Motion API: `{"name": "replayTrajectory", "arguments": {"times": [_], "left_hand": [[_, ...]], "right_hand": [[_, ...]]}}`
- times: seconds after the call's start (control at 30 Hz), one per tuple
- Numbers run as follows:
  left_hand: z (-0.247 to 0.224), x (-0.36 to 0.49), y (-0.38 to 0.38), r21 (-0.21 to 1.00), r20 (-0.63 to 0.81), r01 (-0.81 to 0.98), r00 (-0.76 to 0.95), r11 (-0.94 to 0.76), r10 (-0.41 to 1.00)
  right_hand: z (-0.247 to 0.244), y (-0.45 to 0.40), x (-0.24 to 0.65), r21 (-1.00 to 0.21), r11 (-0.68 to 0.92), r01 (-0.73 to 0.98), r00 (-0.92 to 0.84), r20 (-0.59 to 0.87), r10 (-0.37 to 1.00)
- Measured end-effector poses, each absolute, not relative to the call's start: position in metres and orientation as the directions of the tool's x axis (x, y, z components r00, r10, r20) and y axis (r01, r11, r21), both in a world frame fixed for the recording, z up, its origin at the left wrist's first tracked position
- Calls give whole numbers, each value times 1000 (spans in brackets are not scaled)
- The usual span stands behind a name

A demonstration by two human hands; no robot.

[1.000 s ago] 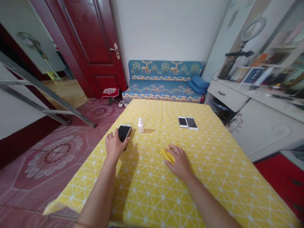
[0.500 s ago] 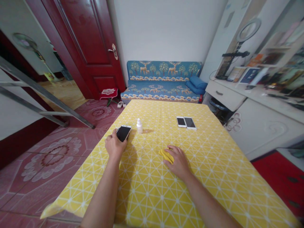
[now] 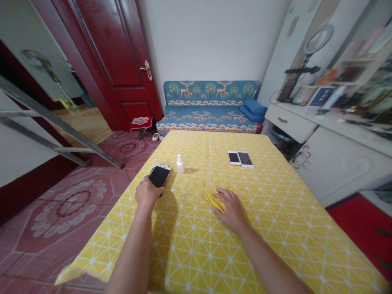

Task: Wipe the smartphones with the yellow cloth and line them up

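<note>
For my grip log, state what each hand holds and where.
Left hand: a white-framed smartphone, by its near end. Right hand: fingers over a yellow cloth, at its right side; grip unclear.

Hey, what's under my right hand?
Under your right hand is a crumpled yellow cloth, partly visible between thumb and fingers; the rest, and anything beneath the palm, is covered.

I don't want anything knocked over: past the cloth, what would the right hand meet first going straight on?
Beyond the yellow cloth it holds, the right hand would probably meet the white bottle first, perhaps only grazing it; depth is unclear.
</note>
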State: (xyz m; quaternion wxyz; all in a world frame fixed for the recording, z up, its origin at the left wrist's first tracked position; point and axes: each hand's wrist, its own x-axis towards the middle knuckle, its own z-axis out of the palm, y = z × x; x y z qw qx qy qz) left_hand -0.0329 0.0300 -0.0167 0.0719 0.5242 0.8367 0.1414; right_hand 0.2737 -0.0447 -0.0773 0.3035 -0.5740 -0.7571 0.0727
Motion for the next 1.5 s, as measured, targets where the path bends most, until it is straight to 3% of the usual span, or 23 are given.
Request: {"name": "replayTrajectory", "arguments": {"times": [0.1,0.2,0.27,0.33,0.4,0.47,0.63,0.73,0.87,1.03,1.27,1.5], "left_hand": [[-24,-29,18,469,138,788,-511,399,848],[-28,-17,7,738,218,624,-579,256,785],[-26,-4,1,931,169,362,-541,47,824],[-23,14,-3,999,43,12,-354,-41,934],[-20,33,-6,958,-86,-282,-83,60,993],[-20,53,-9,875,-127,-457,103,161,987],[-32,93,-13,776,-171,-532,339,339,925],[-44,105,-14,728,-156,-534,481,429,863],[-61,108,-12,607,-151,-537,646,586,748],[-77,107,-8,455,-133,-517,765,725,630],[-78,113,-8,473,-86,-478,811,740,579],[-78,116,-8,510,-81,-462,814,725,576]], "right_hand": [[-81,-44,274,-460,332,824,-151,386,910],[-83,-43,274,-459,305,834,-97,423,901],[-82,-43,273,-447,280,849,-52,457,888],[-82,-43,272,-435,262,861,-33,467,883],[-82,-42,273,-446,250,859,-20,459,888],[-85,-41,275,-511,241,825,15,446,895],[-89,-37,286,-857,110,504,349,319,881],[-85,-37,290,-946,100,310,447,237,863],[-81,-36,290,-962,138,235,470,236,850],[-84,-34,291,-943,203,262,505,313,804],[-70,-27,286,-838,320,443,458,518,722],[-59,-17,280,-765,282,579,416,574,705]]}}
